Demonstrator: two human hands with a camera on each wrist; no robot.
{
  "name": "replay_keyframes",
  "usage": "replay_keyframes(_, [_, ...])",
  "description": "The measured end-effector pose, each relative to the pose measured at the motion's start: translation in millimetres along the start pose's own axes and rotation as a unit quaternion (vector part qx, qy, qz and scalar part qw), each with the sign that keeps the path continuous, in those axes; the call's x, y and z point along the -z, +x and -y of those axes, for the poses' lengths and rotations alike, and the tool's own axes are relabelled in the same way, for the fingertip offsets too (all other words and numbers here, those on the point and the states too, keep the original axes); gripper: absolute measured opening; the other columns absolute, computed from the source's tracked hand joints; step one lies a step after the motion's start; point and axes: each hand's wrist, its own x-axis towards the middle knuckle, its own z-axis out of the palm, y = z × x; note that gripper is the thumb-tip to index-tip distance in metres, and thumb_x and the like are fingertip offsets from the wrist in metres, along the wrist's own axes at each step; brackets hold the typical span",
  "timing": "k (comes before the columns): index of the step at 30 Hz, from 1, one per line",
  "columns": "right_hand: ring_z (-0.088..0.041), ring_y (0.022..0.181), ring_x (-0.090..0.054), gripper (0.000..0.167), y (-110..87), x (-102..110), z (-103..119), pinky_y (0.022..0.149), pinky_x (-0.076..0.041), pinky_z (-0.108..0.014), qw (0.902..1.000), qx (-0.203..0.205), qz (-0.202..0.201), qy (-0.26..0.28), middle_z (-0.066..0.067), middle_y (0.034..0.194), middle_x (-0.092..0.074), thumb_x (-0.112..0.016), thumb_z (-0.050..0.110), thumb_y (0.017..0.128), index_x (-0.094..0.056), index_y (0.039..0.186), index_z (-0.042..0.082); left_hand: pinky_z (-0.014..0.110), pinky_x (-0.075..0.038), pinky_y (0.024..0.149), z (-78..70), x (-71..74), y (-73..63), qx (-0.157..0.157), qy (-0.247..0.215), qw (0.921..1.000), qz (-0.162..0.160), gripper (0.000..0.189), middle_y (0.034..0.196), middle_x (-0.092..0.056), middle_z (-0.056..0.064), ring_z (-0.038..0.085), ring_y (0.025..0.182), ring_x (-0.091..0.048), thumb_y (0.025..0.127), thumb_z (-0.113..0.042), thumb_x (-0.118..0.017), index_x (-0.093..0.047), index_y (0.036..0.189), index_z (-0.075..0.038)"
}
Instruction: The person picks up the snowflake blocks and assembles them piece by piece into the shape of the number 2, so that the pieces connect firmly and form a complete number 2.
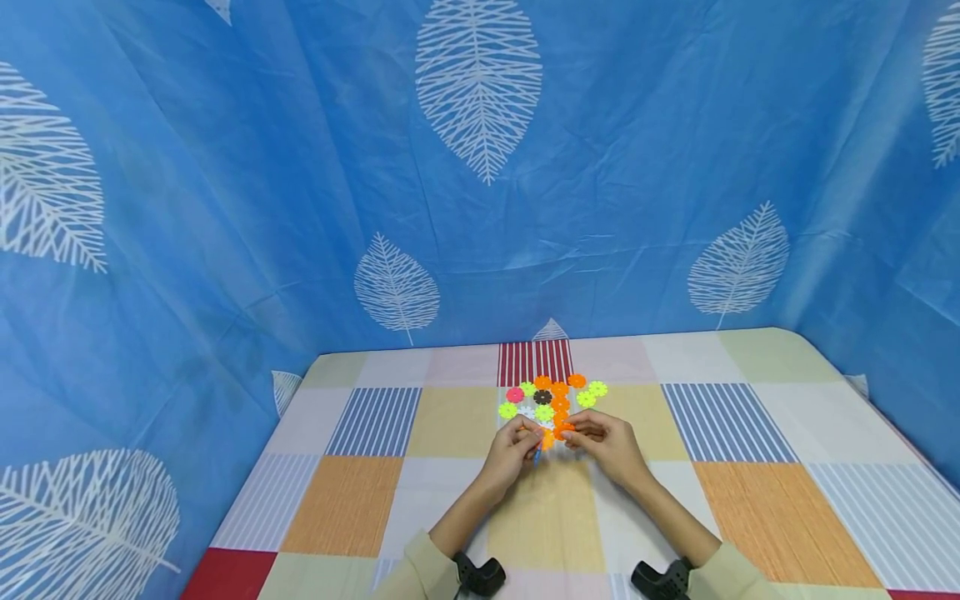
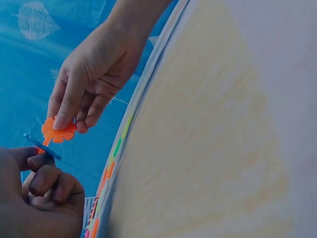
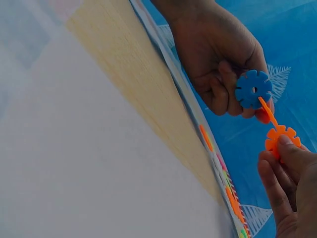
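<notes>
My left hand (image 1: 510,457) pinches a small chain of interlocking plastic discs between thumb and fingers. In it a blue notched disc (image 3: 246,90) is slotted onto an orange disc (image 3: 269,110) seen edge-on. At the other end my right hand (image 1: 613,448) pinches another orange notched disc (image 3: 272,141), flower-like in outline, with thumb and fingertips. This disc touches the edge-on one; whether their slots are joined I cannot tell. Both hands hold the pieces above the table, the left wrist view showing the blue disc (image 2: 43,147) nearly edge-on.
Beyond the hands lie loose discs: a pink one (image 1: 515,395), a dark brown one (image 1: 542,397), several orange ones (image 1: 560,403) and several yellow-green ones (image 1: 586,399). A checked cloth (image 1: 450,492) covers the table. A blue leaf-patterned curtain (image 1: 585,208) surrounds its back and sides.
</notes>
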Motion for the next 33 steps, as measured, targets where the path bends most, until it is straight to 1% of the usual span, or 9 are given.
replay_keyframes(4, [-0.029,0.066,-0.066,0.011,-0.8,-1.3,14.9,0.060,-0.053,-0.036,0.9998,0.012,0.015,-0.001,-0.021,0.081,-0.066,-0.065,-0.010,0.079,-0.063,0.089,-0.010,0.017,-0.026,0.045,0.4,0.3,0.0,-0.006,0.005,1.0000,0.003,0.014,0.060,-0.044,-0.004,0.006,0.052,-0.034,0.093,-0.003,-0.051,-0.049,0.092,0.011])
replay_keyframes(8, [-0.026,0.067,-0.066,0.010,-1.1,-2.2,20.7,0.061,-0.053,-0.032,0.9989,0.036,0.022,-0.019,-0.019,0.079,-0.066,-0.066,-0.012,0.077,-0.065,0.086,-0.007,0.017,-0.026,0.046,0.6,1.1,-0.4,-0.019,0.017,0.9995,0.017,0.017,0.059,-0.042,-0.003,0.006,0.051,-0.033,0.093,-0.002,-0.050,-0.048,0.092,0.015])
replay_keyframes(11, [-0.023,0.068,-0.065,0.012,-1.1,-2.2,21.7,0.063,-0.053,-0.028,0.9969,0.065,0.023,-0.038,-0.017,0.078,-0.066,-0.066,-0.014,0.075,-0.066,0.082,-0.004,0.018,-0.027,0.046,-0.1,1.6,-0.6,-0.031,0.027,0.9987,0.031,0.019,0.059,-0.041,-0.003,0.005,0.051,-0.033,0.093,-0.001,-0.050,-0.047,0.093,0.017])
replay_keyframes(15, [-0.018,0.069,-0.065,0.014,-1.9,-2.7,22.4,0.065,-0.052,-0.025,0.9946,0.086,0.027,-0.051,-0.013,0.076,-0.066,-0.067,-0.015,0.073,-0.066,0.078,-0.002,0.018,-0.028,0.048,-0.8,1.9,-1.4,-0.046,0.044,0.9971,0.042,0.017,0.059,-0.042,-0.003,0.005,0.052,-0.034,0.092,0.000,-0.049,-0.049,0.092,0.017])
replay_keyframes(19, [-0.020,0.068,-0.064,0.015,-4.0,-3.2,21.2,0.063,-0.052,-0.026,0.9922,0.103,0.038,-0.059,-0.013,0.075,-0.067,-0.067,-0.017,0.071,-0.065,0.076,-0.003,0.017,-0.030,0.051,-0.6,0.4,-2.8,-0.054,0.071,0.9951,0.043,0.015,0.059,-0.042,-0.003,0.005,0.053,-0.035,0.092,0.001,-0.050,-0.051,0.089,0.016])
replay_keyframes(22, [-0.021,0.068,-0.064,0.015,-3.8,-1.0,16.9,0.063,-0.052,-0.025,0.9891,0.117,0.037,-0.082,-0.013,0.074,-0.066,-0.068,-0.016,0.071,-0.066,0.077,-0.001,0.017,-0.030,0.052,-0.1,-2.4,-2.7,-0.054,0.072,0.9951,0.041,0.015,0.059,-0.043,-0.003,0.004,0.053,-0.035,0.092,0.000,-0.050,-0.051,0.089,0.015])
replay_keyframes(26, [-0.018,0.071,-0.064,0.016,-2.0,8.9,1.9,0.065,-0.051,-0.023,0.9864,0.108,0.029,-0.120,-0.008,0.078,-0.068,-0.071,-0.008,0.073,-0.069,0.083,0.004,0.018,-0.029,0.049,0.5,-6.9,-2.0,-0.050,0.051,0.9966,0.040,0.018,0.059,-0.042,-0.001,0.005,0.051,-0.033,0.094,-0.002,-0.049,-0.049,0.093,0.016])
replay_keyframes(29, [-0.013,0.075,-0.063,0.019,-1.5,20.4,-10.5,0.066,-0.050,-0.022,0.9838,0.086,0.019,-0.156,-0.002,0.085,-0.069,-0.071,0.000,0.077,-0.070,0.094,0.006,0.017,-0.029,0.047,1.0,-8.1,-2.6,-0.054,0.045,0.9973,0.022,0.016,0.060,-0.044,0.000,0.005,0.050,-0.035,0.093,-0.001,-0.050,-0.050,0.093,0.015])
replay_keyframes(33, [-0.006,0.068,-0.053,0.026,-1.7,38.0,-22.1,0.059,-0.045,-0.021,0.9707,0.060,-0.007,-0.233,0.004,0.083,-0.064,-0.074,0.010,0.077,-0.069,0.102,0.008,0.017,-0.031,0.048,1.8,-6.3,-3.3,-0.069,0.049,0.9964,-0.002,0.013,0.062,-0.046,0.005,0.006,0.052,-0.037,0.092,0.001,-0.050,-0.051,0.093,0.013])
